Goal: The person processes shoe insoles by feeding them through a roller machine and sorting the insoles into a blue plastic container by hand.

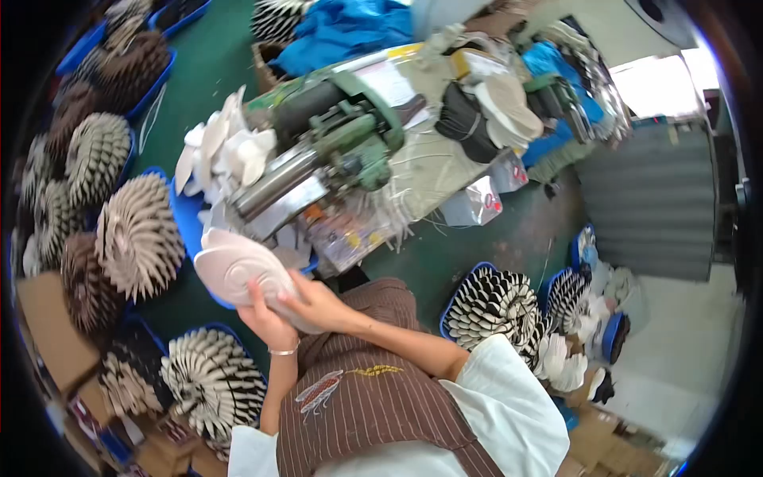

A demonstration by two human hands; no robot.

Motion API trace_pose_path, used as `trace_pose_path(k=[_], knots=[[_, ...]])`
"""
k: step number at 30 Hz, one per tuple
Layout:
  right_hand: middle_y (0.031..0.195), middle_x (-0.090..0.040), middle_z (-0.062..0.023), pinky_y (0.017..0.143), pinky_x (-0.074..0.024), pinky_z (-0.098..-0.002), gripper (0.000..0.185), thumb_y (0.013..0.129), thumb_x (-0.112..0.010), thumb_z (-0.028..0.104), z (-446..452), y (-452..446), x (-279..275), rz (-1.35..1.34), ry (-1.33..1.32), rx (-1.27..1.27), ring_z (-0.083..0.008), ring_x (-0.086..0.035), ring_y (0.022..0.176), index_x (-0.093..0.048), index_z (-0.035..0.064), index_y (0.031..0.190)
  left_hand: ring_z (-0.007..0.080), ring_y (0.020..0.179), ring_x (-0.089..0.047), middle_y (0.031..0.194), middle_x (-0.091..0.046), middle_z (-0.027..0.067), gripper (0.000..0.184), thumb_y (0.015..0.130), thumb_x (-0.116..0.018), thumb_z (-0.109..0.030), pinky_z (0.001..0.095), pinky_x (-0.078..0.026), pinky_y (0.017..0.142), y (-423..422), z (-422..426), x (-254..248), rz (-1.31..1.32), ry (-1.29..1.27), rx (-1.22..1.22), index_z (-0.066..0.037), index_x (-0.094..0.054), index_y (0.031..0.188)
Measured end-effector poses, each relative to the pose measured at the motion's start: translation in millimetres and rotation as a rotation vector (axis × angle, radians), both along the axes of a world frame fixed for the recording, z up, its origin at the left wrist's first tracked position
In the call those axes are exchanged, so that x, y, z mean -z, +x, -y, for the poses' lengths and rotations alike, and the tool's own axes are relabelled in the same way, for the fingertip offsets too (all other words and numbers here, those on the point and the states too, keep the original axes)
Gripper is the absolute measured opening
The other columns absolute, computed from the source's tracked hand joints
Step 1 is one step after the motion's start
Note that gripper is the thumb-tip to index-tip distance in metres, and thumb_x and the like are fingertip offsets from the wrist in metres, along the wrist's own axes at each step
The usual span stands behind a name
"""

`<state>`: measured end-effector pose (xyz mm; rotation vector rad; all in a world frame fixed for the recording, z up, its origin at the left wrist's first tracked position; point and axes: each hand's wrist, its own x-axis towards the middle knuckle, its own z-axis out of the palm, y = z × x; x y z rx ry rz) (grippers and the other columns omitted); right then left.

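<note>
Pale pinkish-white shoe soles (pixel 226 258) are held in front of my lap, fanned slightly and overlapping. My left hand (pixel 268 319) grips them from below, its fingers on the face of the nearest sole. My right hand (pixel 316 304) is closed around their right edge, close beside the left one. Just beyond the soles stands a green machine (pixel 369 143) with a shiny metal cylinder (pixel 274 187). A heap of loose white soles (pixel 230 151) lies to the left of the cylinder, in and above a blue bin (pixel 187 219).
Blue bins of soles in spiral stacks (pixel 143 234) line the left side. More stacks (pixel 497 310) sit to the right on the green floor. Dark and pale soles (pixel 509 107), papers and bags lie on the worktable (pixel 425 179). Cardboard boxes (pixel 56 318) stand at lower left.
</note>
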<state>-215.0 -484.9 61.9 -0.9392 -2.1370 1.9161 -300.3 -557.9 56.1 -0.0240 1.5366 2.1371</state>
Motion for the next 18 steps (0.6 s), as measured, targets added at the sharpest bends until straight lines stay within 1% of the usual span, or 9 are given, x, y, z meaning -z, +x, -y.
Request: trace_pose_path(k=[2,5,6,10,12,13,14,17,18], knots=[[0.093,-0.058,-0.0299,0.075,-0.0446,-0.0431,0.042,0.093,-0.05,0.034,-7,9,-11,-0.003,-0.001,-0.032,-0.0451,-0.058,0.09,-0.04,0.0001,0.116,0.0186,0.097,-0.057,0.114,-0.055,0.0126,0.032,0.096,-0.049,-0.018,0.0309,-0.047,0.083,13,-8,-13,-0.016,0.005,0.027,0.005,-0.046,0.118],[0.096,-0.059,-0.0286,0.077,-0.0451,-0.0413,0.04,0.093,-0.051,0.03,-30,25,-12,-0.038,-0.014,-0.015,-0.0422,-0.059,0.091,-0.04,0.0007,0.118,0.0196,0.103,-0.055,0.119,-0.053,0.0135,0.034,0.095,-0.051,-0.012,0.0323,-0.045,0.089,37,-23,-19,-0.151,-0.027,0.087,0.005,-0.041,0.122],[0.097,-0.059,-0.0239,0.079,-0.0446,-0.0379,0.038,0.091,-0.055,0.027,-40,31,-16,-0.132,-0.088,0.04,-0.0318,-0.061,0.092,-0.044,0.0007,0.117,0.02,0.105,-0.055,0.12,-0.052,0.0138,0.035,0.094,-0.051,-0.01,0.0328,-0.045,0.09,46,-29,-21,-0.228,-0.057,0.1,0.005,-0.04,0.123],[0.102,-0.057,-0.0095,0.086,-0.0417,-0.0298,0.038,0.087,-0.063,0.025,-81,73,-16,-0.315,-0.199,0.066,-0.0133,-0.051,0.096,-0.051,-0.0009,0.112,0.0251,0.114,-0.051,0.129,-0.047,0.0171,0.046,0.092,-0.053,-0.008,0.0379,-0.04,0.099,69,-51,-21,-0.26,-0.088,0.271,0.003,-0.033,0.131],[0.101,-0.055,-0.0032,0.083,-0.0424,-0.0274,0.035,0.087,-0.063,0.022,-95,108,20,-0.429,-0.202,0.319,-0.0107,-0.051,0.093,-0.051,0.0018,0.113,0.0278,0.117,-0.049,0.131,-0.045,0.0195,0.055,0.089,-0.056,-0.009,0.04,-0.036,0.102,88,-82,-34,-0.388,0.016,0.324,0.004,-0.029,0.135],[0.099,-0.054,-0.0011,0.078,-0.0419,-0.0256,0.033,0.087,-0.063,0.021,-105,129,31,-0.29,-0.272,0.56,-0.0085,-0.049,0.09,-0.052,0.0039,0.112,0.0291,0.118,-0.048,0.132,-0.044,0.0207,0.059,0.088,-0.058,-0.01,0.041,-0.033,0.103,98,-104,-49,-0.45,0.062,0.337,0.005,-0.026,0.136],[0.097,-0.052,0.0005,0.075,-0.0403,-0.0235,0.028,0.088,-0.06,0.019,-127,150,44,-0.403,-0.394,0.716,-0.0071,-0.047,0.087,-0.052,0.004,0.11,0.0326,0.12,-0.047,0.132,-0.045,0.0227,0.054,0.087,-0.059,-0.016,0.044,-0.031,0.105,106,-122,-59,-0.427,0.096,0.331,0.005,-0.037,0.132],[0.095,-0.054,-0.0046,0.076,-0.0423,-0.0276,0.028,0.092,-0.055,0.017,-210,193,84,-0.242,-0.13,1.067,-0.0114,-0.048,0.086,-0.052,-0.004,0.111,0.0376,0.119,-0.048,0.123,-0.053,0.0235,0.051,0.09,-0.049,-0.033,0.0469,-0.033,0.103,111,-144,-77,-0.34,0.11,0.702,0.006,-0.05,0.123],[0.093,-0.057,-0.0102,0.078,-0.0426,-0.0326,0.032,0.091,-0.057,0.02,-242,210,112,-0.034,0.102,1.034,-0.0171,-0.05,0.087,-0.052,-0.0071,0.108,0.0403,0.117,-0.048,0.118,-0.055,0.0239,0.053,0.09,-0.047,-0.04,0.0501,-0.033,0.102,112,-157,-95,-0.321,0.356,0.854,0.006,-0.055,0.116]])
